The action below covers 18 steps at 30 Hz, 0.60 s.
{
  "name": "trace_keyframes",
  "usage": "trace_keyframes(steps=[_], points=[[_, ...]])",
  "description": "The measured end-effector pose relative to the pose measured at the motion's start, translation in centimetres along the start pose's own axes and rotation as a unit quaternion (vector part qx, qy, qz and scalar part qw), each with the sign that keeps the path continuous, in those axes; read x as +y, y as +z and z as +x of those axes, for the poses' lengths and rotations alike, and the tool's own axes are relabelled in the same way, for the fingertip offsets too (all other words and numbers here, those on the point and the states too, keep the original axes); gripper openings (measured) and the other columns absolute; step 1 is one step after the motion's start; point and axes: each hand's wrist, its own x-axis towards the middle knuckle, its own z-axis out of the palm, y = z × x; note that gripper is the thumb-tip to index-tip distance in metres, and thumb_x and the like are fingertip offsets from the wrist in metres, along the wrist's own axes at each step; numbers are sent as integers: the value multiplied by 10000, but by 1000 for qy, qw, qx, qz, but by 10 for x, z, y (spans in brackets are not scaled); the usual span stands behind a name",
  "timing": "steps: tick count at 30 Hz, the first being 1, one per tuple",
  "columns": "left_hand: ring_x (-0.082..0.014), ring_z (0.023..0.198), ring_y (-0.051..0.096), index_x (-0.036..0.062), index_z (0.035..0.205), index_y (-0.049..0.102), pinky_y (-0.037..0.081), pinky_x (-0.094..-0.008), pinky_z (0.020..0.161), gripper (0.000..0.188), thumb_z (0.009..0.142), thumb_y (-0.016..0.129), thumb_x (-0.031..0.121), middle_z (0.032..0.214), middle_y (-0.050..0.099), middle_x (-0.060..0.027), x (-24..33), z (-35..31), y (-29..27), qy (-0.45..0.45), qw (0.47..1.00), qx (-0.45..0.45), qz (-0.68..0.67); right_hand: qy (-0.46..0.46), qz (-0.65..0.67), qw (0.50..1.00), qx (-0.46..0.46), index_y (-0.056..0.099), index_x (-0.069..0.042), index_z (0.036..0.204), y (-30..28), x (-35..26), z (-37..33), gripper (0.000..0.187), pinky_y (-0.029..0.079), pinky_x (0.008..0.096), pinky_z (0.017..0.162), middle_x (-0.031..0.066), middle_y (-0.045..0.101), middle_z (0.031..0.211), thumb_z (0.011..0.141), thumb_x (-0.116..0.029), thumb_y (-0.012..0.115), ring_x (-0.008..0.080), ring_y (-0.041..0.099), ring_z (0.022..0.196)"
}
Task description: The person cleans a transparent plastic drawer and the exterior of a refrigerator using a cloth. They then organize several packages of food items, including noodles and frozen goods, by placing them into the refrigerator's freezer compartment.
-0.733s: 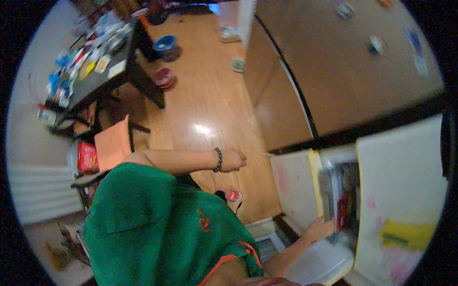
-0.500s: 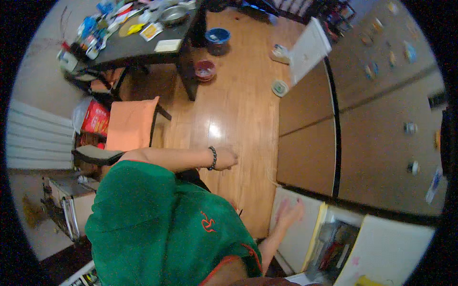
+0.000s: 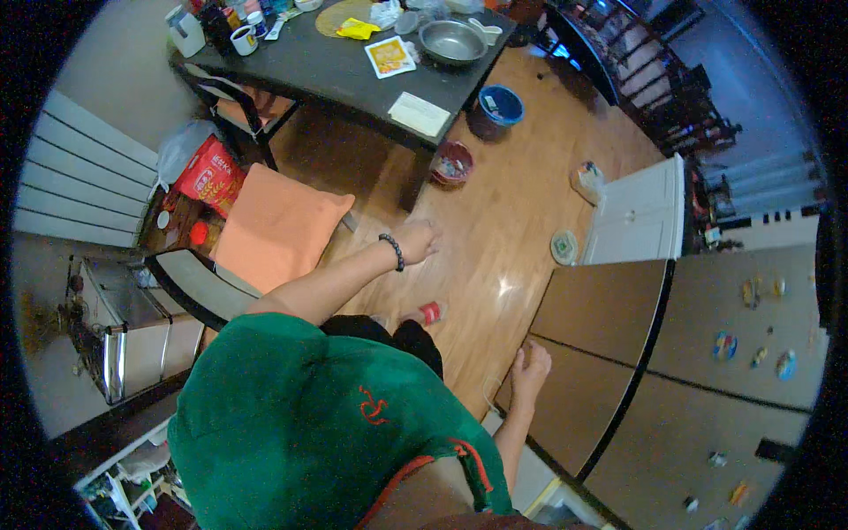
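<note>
My left hand, a dark beaded bracelet on its wrist, is held out over the wooden floor beyond my foot. Its fingers are loosely bent and slightly apart, and nothing shows in them. To the right, my right hand hangs in front of the brown refrigerator, its thumb apart from the half-curled fingers and nothing held. I cannot tell whether it touches the door. A chair with an orange cushion stands left of my left forearm.
Ahead on the left is a dark table bearing a metal bowl and clutter. A blue bucket and a dark red basket stand by it. Past the refrigerator is a white cabinet, with a round green-and-white container beside it.
My view has turned and moved forward across the floor. The table, chair and buckets appear nearer and farther right. My right hand has passed from beside the white open-fronted unit to the refrigerator.
</note>
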Motion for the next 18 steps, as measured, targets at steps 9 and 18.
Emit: trace_keyframes(steps=[9,18], points=[[-329,976,558,35,1048,604,447,-401,852,372,778,602,291,1041,594,-180,-100,93,-77,-149,970,182,-53,-118,119,984,-58,582,-4,959,30,-51,199,190,420,411,803,186,581,920,783,-75,583,356,539,895],[-347,922,583,61,1069,610,466,-416,820,367,762,619,263,1008,608,-196,-266,240,-218,-247,902,353,-41,-220,137,951,-171,585,5,939,66,-177,355,172,434,418,802,196,588,935,792,-84,583,363,546,893]])
